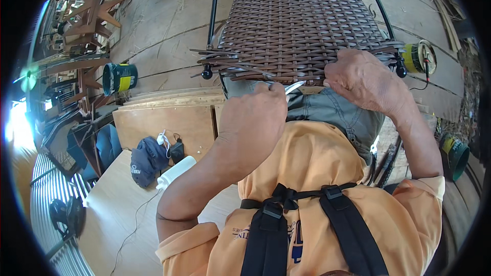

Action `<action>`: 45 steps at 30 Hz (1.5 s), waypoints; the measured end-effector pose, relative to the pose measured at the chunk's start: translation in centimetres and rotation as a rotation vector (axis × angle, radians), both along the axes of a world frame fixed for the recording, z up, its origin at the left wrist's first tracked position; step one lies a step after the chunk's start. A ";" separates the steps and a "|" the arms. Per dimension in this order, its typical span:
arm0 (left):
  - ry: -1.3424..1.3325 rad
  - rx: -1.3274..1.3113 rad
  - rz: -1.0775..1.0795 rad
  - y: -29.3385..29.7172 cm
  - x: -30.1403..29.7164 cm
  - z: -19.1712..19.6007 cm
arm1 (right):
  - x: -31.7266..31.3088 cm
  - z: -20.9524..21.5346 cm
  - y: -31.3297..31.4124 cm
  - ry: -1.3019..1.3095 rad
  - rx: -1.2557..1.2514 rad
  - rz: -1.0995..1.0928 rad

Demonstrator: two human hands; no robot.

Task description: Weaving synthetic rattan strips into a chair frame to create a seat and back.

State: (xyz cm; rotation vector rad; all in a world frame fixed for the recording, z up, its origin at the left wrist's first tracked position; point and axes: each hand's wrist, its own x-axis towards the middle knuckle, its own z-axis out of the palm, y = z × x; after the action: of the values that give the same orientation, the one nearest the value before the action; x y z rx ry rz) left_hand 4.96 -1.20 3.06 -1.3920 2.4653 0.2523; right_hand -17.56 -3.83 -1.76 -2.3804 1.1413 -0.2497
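Observation:
A brown woven wicker panel (291,25) on a black metal frame lies over my lap, its near edge toward me. Loose strand ends stick out at its left corner. My left hand (255,115) is closed around a knife, whose handle is hidden in the fist. The short pale blade (294,87) points right, close to the panel's near edge. My right hand (360,79) is closed on that near edge, right of the blade, thumb and fingers pinched at the weave. Whether it holds a single strand there is hidden.
Dark buckets stand at left (120,78) and lower right (454,156); a yellow-banded one (420,59) is at right. A blue cap (148,161), a black charger (177,151) and a white roll (175,172) lie on the wooden boards at left. Wooden furniture frames (92,20) are stacked beyond.

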 end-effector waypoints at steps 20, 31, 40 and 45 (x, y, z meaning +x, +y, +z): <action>-0.196 -0.005 -0.145 -1.4 -2.9 2.5 | 1.4 -0.4 0.4 -0.045 -0.149 0.032; 0.353 0.010 0.378 -0.5 0.7 -0.7 | -2.6 2.3 3.2 0.143 -0.002 -0.351; 0.343 -0.051 0.222 -1.2 -1.6 -3.6 | -5.8 1.4 3.8 -0.293 0.435 -0.679; 0.392 -0.066 0.203 -1.4 -1.7 -3.8 | -5.6 -0.7 3.7 -0.304 0.195 -0.578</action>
State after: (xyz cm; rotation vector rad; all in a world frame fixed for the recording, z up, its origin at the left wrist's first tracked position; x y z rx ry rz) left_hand 3.23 -2.58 -0.70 -1.7694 2.6525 0.5390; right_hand -23.12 -0.17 -2.42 -1.7261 1.5891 -0.6346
